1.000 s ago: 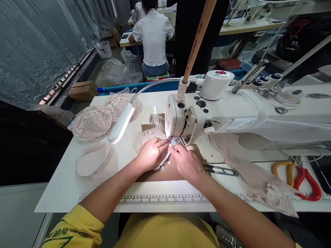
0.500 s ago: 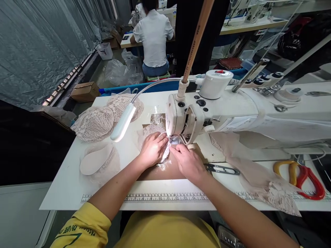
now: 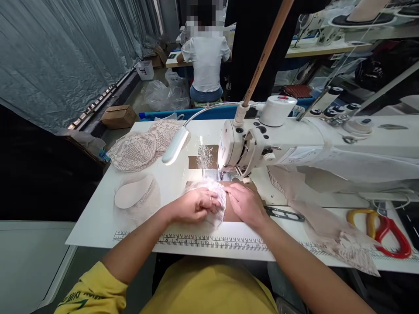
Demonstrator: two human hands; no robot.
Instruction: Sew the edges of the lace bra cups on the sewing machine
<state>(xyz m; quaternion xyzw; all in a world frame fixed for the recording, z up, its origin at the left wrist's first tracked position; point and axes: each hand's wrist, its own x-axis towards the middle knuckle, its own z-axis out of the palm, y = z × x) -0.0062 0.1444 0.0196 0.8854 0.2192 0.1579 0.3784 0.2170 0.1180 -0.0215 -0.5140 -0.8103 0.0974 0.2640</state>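
Observation:
A pale lace piece point(image 3: 214, 220) lies on the brown plate in front of the sewing machine point(image 3: 231, 146), just nearer to me than its needle. My left hand point(image 3: 196, 204) is closed on the lace, fingers curled over its middle. At the lace's right edge, my right hand point(image 3: 244, 203) pinches the fabric with thumb and forefinger, its other fingers folded. Part of the lace is hidden under my left hand. To the left rests a smooth beige cup pad point(image 3: 132, 193) on sheer fabric.
Stacked lace cups point(image 3: 132, 150) sit at the table's back left, beside the lamp point(image 3: 176, 146). Right of my hands lie black thread snips point(image 3: 284, 214), draped sheer fabric point(image 3: 322, 220) and red-and-yellow-handled scissors point(image 3: 394, 237). A ruler strip point(image 3: 209, 243) runs along the front edge. A person point(image 3: 207, 61) sits ahead.
The lace piece has come away from the needle area toward me. My left hand has drawn back with it and curled its fingers; my right hand stays near the plate's right side.

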